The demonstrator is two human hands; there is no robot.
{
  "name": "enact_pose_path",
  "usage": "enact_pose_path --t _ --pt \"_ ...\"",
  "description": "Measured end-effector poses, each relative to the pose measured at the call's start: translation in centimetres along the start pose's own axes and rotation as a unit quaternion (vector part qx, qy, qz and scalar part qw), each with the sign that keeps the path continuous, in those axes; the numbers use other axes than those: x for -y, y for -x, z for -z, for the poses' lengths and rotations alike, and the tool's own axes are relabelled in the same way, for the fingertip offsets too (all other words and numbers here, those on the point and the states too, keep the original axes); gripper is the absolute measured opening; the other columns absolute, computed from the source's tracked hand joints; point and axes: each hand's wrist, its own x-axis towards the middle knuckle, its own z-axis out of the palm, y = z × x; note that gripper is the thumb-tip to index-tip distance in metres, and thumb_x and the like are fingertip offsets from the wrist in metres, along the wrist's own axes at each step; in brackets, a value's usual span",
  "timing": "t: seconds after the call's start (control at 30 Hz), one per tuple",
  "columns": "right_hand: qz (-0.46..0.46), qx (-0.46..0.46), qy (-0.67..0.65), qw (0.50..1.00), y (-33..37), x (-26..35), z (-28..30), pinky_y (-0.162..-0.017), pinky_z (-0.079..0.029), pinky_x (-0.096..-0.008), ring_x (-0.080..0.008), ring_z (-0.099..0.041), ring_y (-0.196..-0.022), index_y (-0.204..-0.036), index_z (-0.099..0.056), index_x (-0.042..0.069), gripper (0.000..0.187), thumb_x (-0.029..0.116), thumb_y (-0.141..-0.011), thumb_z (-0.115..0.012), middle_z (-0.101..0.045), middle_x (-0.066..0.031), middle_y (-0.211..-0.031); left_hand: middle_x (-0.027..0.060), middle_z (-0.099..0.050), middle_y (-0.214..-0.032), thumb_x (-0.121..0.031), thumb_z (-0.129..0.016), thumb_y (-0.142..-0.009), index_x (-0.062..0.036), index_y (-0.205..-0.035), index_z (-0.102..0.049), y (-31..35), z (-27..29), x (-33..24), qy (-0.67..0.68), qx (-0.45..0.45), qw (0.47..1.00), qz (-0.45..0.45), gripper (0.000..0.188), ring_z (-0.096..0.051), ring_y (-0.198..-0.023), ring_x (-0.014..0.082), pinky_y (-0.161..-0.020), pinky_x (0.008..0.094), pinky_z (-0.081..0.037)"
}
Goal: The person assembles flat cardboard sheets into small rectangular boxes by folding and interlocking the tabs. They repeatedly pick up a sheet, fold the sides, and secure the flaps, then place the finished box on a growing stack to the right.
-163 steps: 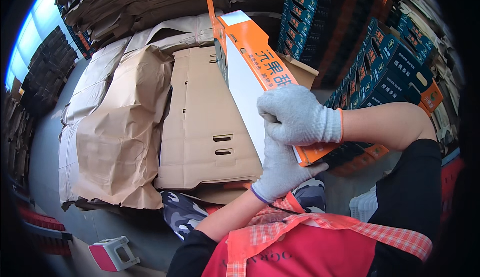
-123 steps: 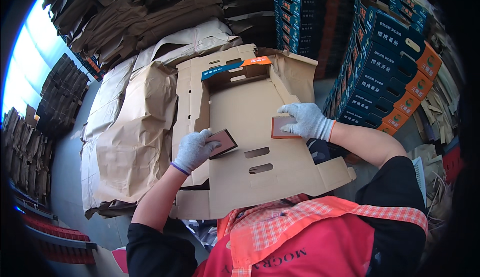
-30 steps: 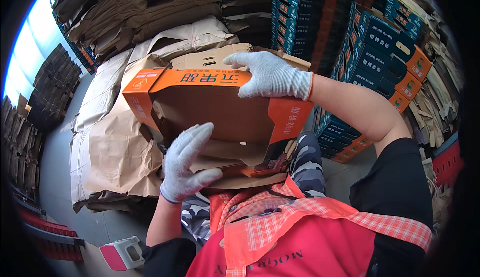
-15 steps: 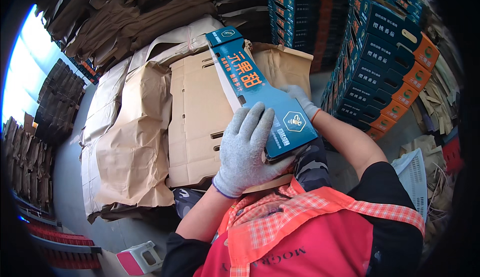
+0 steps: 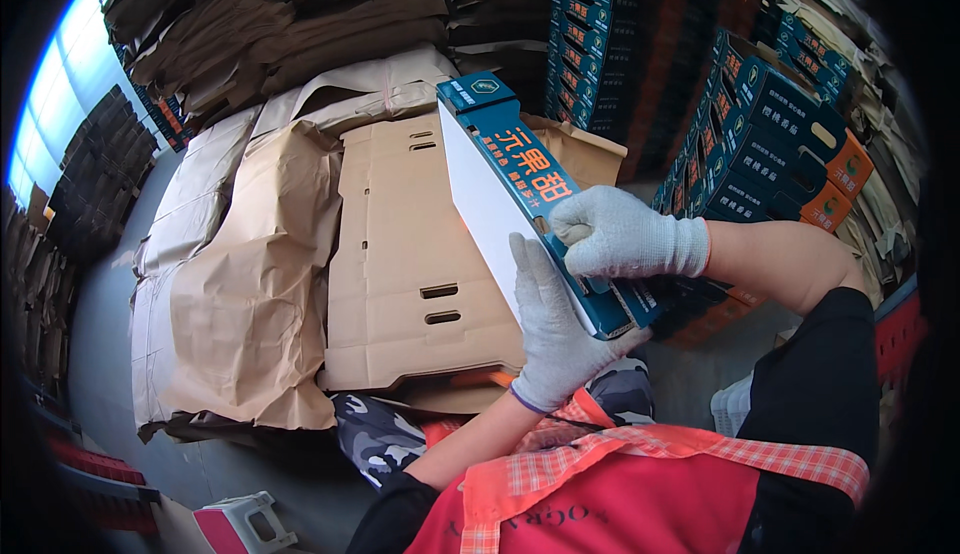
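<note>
A teal cardboard box with orange lettering stands on its long edge, its white face turned to the left. My left hand, in a grey knit glove, cups the near end; the fingers lie along the white face and the thumb reaches round the end. My gloved right hand is closed in a fist against the box's upper side near that end. Nothing shows in the fist. Under the box lies a flat brown cardboard sheet with slots, on a pile.
Crumpled brown paper drapes the pile's left side. Teal and orange boxes are stacked at right, with another teal stack behind. Flat cardboard heaps line the back. A small white-and-red stool stands lower left.
The box has tipped, showing more of its white face, and its wide near flap is no longer spread out. My right hand came from behind the flap onto the box's side, now in a fist.
</note>
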Motion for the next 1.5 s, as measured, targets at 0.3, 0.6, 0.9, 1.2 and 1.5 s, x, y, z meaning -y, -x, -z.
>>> enact_pose_path --t 0.3,0.6,0.9,1.2,1.5 --pt "0.275 0.006 0.096 0.957 -4.9 5.6 -3.7 -0.073 -0.052 -0.0383 -0.0314 -0.066 -0.082 -0.084 -0.063 0.007 0.015 0.018 -0.074 -0.063 -0.067 -0.0131 -0.081 0.0186 -0.045 -0.131 -0.031 -0.086 -0.066 -0.0043 -0.138 -0.030 1.2 1.8 0.3 0.055 0.182 0.981 0.039 0.095 -0.047 -0.123 0.0313 -0.104 0.0413 -0.038" --pt "0.334 -0.041 -0.156 0.929 -4.4 3.9 -9.4 -0.097 -0.046 -0.0368 -0.0318 -0.058 -0.113 -0.125 -0.052 0.000 0.070 0.039 -0.072 -0.075 -0.060 -0.0205 -0.118 0.0184 -0.061 -0.113 -0.017 -0.080 -0.069 0.0007 -0.120 -0.055 8.6 20.8 1.9 -0.242 -0.047 0.968 -0.047 0.060 -0.060 -0.104 0.0390 -0.092 0.0420 -0.048" --pt "0.188 -0.019 0.204 0.961 -6.2 1.7 -15.8 -0.077 -0.046 -0.0408 -0.0311 -0.060 -0.089 -0.106 -0.059 0.002 0.058 0.034 -0.060 -0.075 -0.062 -0.0161 -0.096 0.0177 -0.036 -0.146 0.004 -0.065 -0.077 -0.0002 -0.150 -0.017 20.1 19.8 5.2 -0.091 -0.079 0.976 0.183 0.088 -0.037 -0.133 0.0248 -0.109 0.0360 -0.033" --pt "0.023 -0.196 0.455 0.868 5.7 4.0 14.3 -0.075 -0.049 -0.0416 -0.0269 -0.068 -0.084 -0.108 -0.063 0.001 0.067 0.061 -0.078 -0.064 -0.067 -0.0156 -0.090 0.0299 -0.047 -0.134 -0.006 -0.071 -0.067 0.0038 -0.139 -0.037 -3.6 1.8 -3.7 -0.072 0.258 0.866 -0.422 0.081 -0.049 -0.122 0.0466 -0.102 0.0526 -0.040" --pt "-0.139 -0.355 0.601 0.703 21.4 -6.2 28.8 -0.059 -0.057 -0.0349 -0.0208 -0.069 -0.066 -0.122 -0.062 0.010 0.059 0.050 -0.079 -0.066 -0.071 -0.0106 -0.082 0.0245 -0.041 -0.138 -0.024 -0.064 -0.079 0.0057 -0.137 -0.035 -19.0 -29.5 -19.2 -0.161 0.205 0.840 -0.476 0.072 -0.040 -0.129 0.0382 -0.107 0.0476 -0.035"
